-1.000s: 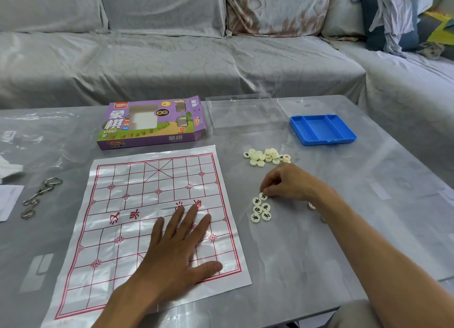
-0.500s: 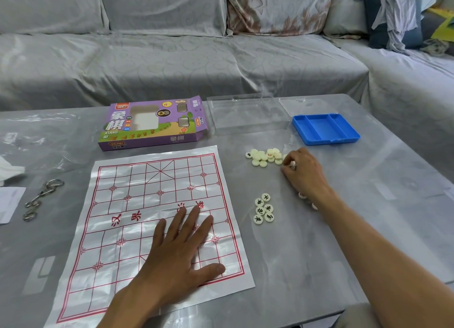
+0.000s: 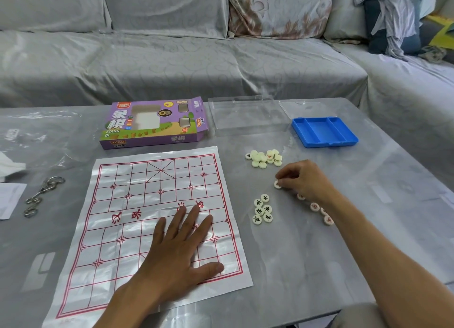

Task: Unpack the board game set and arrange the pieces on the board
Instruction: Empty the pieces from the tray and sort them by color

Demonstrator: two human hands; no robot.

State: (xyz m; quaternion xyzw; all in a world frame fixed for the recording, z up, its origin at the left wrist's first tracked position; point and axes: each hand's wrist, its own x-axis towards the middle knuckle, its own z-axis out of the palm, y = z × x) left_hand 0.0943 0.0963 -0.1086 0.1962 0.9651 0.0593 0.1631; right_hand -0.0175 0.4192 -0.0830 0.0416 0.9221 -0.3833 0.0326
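Red-marked piece (image 3: 277,184) now pinched by right hand (image 3: 303,180), carried back from the far pile (image 3: 264,158); left hand (image 3: 179,251), fingers spread, flattens the xiangqi board (image 3: 122,204); sorting continues.

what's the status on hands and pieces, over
Left hand flat on the paper grid board. Right hand pinches one round cream piece. Board bare of pieces; nothing blocking.

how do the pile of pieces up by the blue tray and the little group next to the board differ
The far pile is jumbled, pieces touching or overlapping; the near group lies flat in a tidy cluster. Most pieces in the far pile show blank pale faces; every piece in the near group shows a black character. The far pile holds more pieces than the near group. Both are small round cream discs on the grey table, off the board.
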